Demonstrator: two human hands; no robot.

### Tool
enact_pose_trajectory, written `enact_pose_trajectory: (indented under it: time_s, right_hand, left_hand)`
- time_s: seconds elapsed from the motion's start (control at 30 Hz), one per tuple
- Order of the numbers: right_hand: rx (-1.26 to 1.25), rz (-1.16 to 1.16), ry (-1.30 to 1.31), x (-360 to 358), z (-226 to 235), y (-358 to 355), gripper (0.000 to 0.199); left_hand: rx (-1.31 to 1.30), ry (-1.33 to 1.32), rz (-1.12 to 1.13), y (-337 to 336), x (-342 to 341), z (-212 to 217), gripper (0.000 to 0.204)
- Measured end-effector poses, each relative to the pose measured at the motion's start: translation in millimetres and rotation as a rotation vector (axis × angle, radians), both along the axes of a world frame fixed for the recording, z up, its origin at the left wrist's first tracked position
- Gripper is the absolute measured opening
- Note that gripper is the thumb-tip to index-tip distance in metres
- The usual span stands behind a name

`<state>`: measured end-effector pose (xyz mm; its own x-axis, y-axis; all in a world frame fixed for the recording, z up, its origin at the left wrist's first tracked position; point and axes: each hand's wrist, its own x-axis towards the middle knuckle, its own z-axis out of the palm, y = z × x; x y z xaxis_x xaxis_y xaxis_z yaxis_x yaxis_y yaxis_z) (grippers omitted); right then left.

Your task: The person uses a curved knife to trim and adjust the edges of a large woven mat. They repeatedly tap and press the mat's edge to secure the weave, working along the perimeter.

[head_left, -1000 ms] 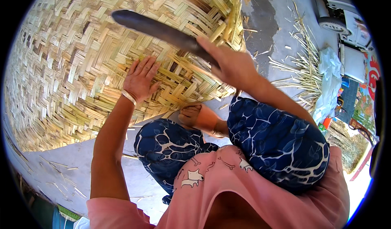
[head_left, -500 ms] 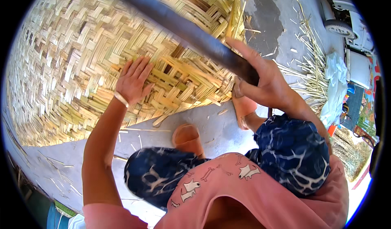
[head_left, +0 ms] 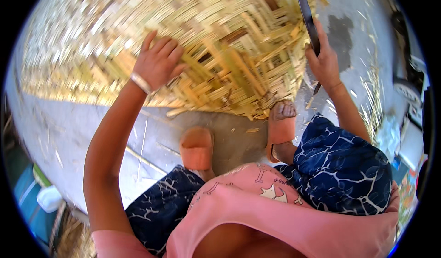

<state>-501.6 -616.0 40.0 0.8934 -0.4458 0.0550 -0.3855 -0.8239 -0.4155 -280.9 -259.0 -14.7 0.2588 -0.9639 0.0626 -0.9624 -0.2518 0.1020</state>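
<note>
A large woven mat (head_left: 110,28) of split pale-yellow strips spreads before me, its near edge ragged with loose strip ends. My left hand (head_left: 160,61), with a white band at the wrist, is over the mat near that edge. Its fingers are apart and slightly bent, holding nothing; whether they touch the weave I cannot tell. At the mat's right edge my right hand (head_left: 324,64) is closed around a long, narrow dark blade (head_left: 306,10). The blade points away from me, and a short pointed end shows below the hand. Its far tip is out of view.
My feet in orange sandals (head_left: 197,150) stand at the mat's near edge on a grey floor (head_left: 234,143). Loose straw strips (head_left: 376,92) and a pale plastic bag (head_left: 388,134) lie at the right. A wheel (head_left: 408,92) shows beyond them. At lower left is a blue object (head_left: 32,196).
My right hand has moved away and to the right, swinging the blade from across the mat to its right edge. My left hand has lifted from lying flat, fingers curling a little. The view has shifted.
</note>
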Motion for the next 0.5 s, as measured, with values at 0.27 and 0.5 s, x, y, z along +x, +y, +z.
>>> enact_pose_trajectory:
  time_s: [0.27,0.5]
  right_hand:
    - [-0.277,0.386,0.347,69.6,-71.8,-5.0,0.072]
    - [0.074,0.359,0.183,63.0,-58.5,-21.7,0.066]
  left_hand:
    - [0.012,-0.167,0.307,1.8,-23.4,58.0,0.032]
    - [-0.335,0.984,1.258,12.5,-10.4,8.1,0.045]
